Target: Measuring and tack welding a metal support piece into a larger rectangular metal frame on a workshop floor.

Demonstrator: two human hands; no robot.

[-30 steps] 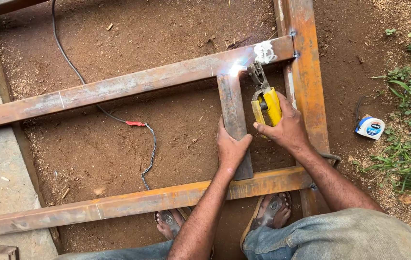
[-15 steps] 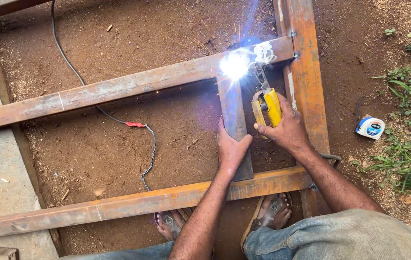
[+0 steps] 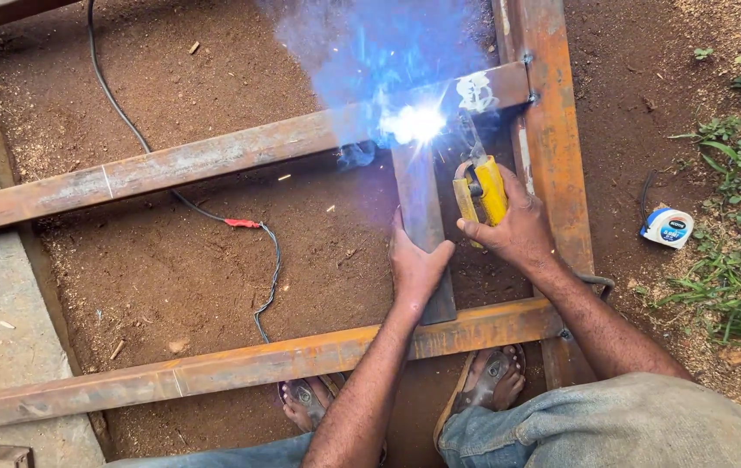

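A rusty steel frame lies on bare earth. My left hand point(image 3: 416, 264) grips a short upright steel bar point(image 3: 420, 201) that spans between the upper rail point(image 3: 214, 160) and the lower rail point(image 3: 240, 366). My right hand point(image 3: 516, 227) is shut on a yellow welding electrode holder point(image 3: 480, 187). Its rod reaches to the joint of bar and upper rail, where a bright white arc point(image 3: 414, 124) burns. Blue smoke point(image 3: 370, 43) rises from it.
The frame's right side rail point(image 3: 552, 121) runs top to bottom. A dark cable with a red joint point(image 3: 240, 224) crosses the dirt. A white and blue tape measure point(image 3: 667, 227) lies by grass at right. My sandalled feet point(image 3: 492, 381) rest under the lower rail. Concrete edges the left.
The arc has grown from a dull spot into a bright flare, and blue smoke now billows above the joint. Both hands stay in place.
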